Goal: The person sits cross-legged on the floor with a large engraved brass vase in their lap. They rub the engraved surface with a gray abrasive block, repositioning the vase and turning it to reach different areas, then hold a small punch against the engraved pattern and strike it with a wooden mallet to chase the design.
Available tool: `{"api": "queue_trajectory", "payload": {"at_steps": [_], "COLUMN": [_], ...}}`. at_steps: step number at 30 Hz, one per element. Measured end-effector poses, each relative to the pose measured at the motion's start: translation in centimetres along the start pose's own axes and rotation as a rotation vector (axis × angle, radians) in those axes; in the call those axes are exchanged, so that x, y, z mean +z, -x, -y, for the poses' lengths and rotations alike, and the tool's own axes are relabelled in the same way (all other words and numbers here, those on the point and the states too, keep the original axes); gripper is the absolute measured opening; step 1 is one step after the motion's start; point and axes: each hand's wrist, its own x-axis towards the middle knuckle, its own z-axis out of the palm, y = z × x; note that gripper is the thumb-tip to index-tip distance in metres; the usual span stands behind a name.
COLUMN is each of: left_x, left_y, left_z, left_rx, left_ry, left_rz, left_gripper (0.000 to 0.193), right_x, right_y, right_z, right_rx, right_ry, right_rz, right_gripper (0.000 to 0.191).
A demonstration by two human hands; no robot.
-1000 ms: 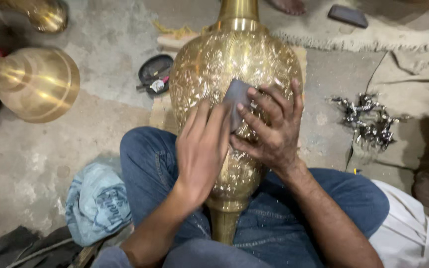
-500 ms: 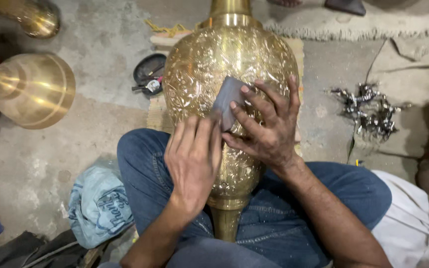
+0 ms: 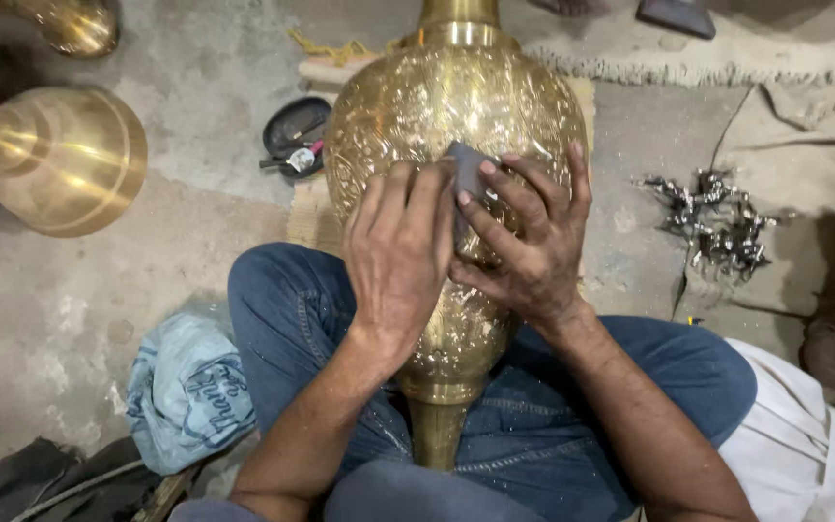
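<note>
Engraved brass vase (image 3: 456,126): lies across the lap of the seated person, neck pointing away. Left hand (image 3: 400,256): flat on the vase body, fingers extended; shifted slightly upward since a second ago. Right hand (image 3: 529,251): fingers curled, pinching a grey abrasive pad (image 3: 466,172) against the vase; pad now nearer the centre.

Bare floor (image 3: 195,126) left of vase (image 3: 437,116) — brass pot (image 3: 60,159) beyond.

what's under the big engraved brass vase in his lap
The brass vase lies across the person's jeans-clad legs, both hands pressing a grey abrasive pad on top. Its far end hides the floor beneath.
</note>
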Motion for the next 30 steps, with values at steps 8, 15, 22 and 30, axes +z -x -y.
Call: {"api": "queue_trajectory", "payload": {"at_steps": [8,15,22,30], "left_x": [-2.1,-2.2,-1.8,-2.0], "left_y": [-1.9,-1.9,-3.4,-2.1], "left_z": [-1.1,-0.9,-1.2,-1.2], "left_rx": [-0.048,-0.024,0.018,-0.044], "left_ry": [0.091,0.072,0.034,0.072], "left_rz": [0.043,0.051,-0.003,0.052], "left_gripper": [0.016,0.02,0.02,0.018], "right_x": [-0.1,0.0,0.4,-0.2], "right_y": [-0.3,0.2,0.1,-0.1], "right_z": [0.0,0.1,-0.4,0.0], "right_rx": [0.01,0.024,-0.007,0.001], "right_ry": [0.009,0.015,0.03,0.012], "right_rz": [0.004,0.03,-0.006,0.021], "right_gripper": [0.062,0.061,0.063,0.062]}}
